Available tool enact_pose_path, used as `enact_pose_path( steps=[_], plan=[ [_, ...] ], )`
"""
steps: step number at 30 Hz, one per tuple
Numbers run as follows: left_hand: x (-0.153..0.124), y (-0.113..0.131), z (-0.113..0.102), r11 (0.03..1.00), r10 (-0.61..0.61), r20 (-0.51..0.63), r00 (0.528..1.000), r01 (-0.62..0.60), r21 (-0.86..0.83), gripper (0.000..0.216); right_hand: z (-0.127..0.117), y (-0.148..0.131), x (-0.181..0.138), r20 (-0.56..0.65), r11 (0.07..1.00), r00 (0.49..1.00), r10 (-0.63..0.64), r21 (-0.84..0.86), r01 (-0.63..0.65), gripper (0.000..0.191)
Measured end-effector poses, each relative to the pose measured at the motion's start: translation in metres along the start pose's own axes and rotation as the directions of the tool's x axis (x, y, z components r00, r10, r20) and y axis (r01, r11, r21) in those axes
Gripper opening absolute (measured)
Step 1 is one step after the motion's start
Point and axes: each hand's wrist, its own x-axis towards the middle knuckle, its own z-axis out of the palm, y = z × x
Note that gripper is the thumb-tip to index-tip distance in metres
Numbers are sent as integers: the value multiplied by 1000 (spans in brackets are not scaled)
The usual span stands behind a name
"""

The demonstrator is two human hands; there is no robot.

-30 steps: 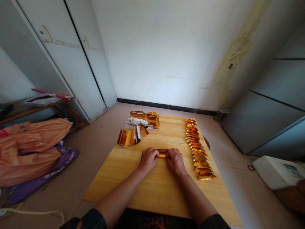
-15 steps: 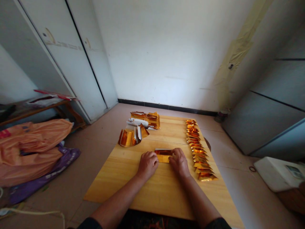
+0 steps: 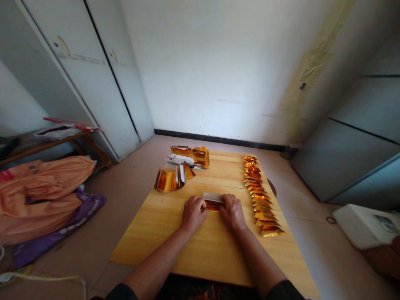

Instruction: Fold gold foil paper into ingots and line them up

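A small sheet of gold foil paper (image 3: 213, 201) lies on the wooden table (image 3: 206, 246), its white back showing along the far edge. My left hand (image 3: 193, 212) pinches its left end and my right hand (image 3: 231, 210) pinches its right end, fingers curled on the paper. A long row of several folded gold pieces (image 3: 258, 196) runs down the table to the right of my right hand. Past my left hand sits a curled bundle of gold sheets (image 3: 170, 179), and behind it a stack of gold and white paper (image 3: 190, 156).
Orange and purple plastic bags (image 3: 43, 191) lie on the floor at the left, under a low wooden bench (image 3: 62, 139). White cabinet doors (image 3: 93, 79) stand at the back left. A white box-like object (image 3: 362, 225) rests on the floor at the right.
The gold sheet was opened wider half a second ago; now it is folded narrower with its white back turned up at the far edge. Both hands stayed on its ends.
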Motion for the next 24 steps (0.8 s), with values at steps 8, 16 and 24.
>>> enact_pose_path(
  steps=[8,16,24],
  plan=[
    [-2,-4,7,992,-62,-96,993,51,-114,53,0,3,6,145,998,987,67,11,-69,43],
    [0,-9,8,989,5,-22,1000,-8,-147,34,-3,2,2,121,999,993,-4,45,-1,40],
    [-1,-10,5,995,15,27,1000,-12,-96,31,-11,2,-7,203,987,970,-136,-54,150,28]
  ],
)
